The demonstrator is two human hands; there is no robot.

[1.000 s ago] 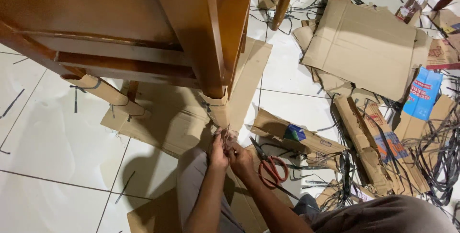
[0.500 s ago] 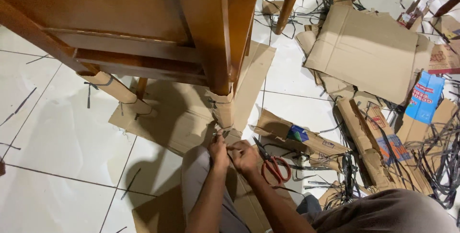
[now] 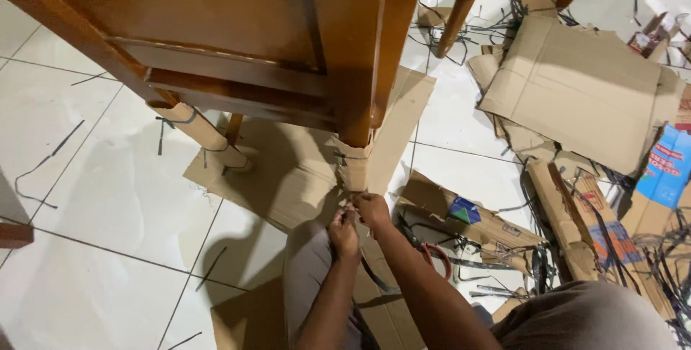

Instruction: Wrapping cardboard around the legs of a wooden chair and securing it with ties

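Both hands [image 3: 358, 222] risen, one wrapped leg [image 3: 355, 166]

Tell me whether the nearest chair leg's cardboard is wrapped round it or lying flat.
Wrapped: the cardboard sleeve curls around the chair leg, with both hands at its lower edge.

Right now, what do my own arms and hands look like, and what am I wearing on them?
Both arms are bare from the elbow down: no sleeves, gloves, watch or bands show on them. The left hand and right hand are bare too, and rings cannot be made out. Above the right forearm, grey-brown clothing covers the upper body, and grey trousers cover the knee under the left arm.
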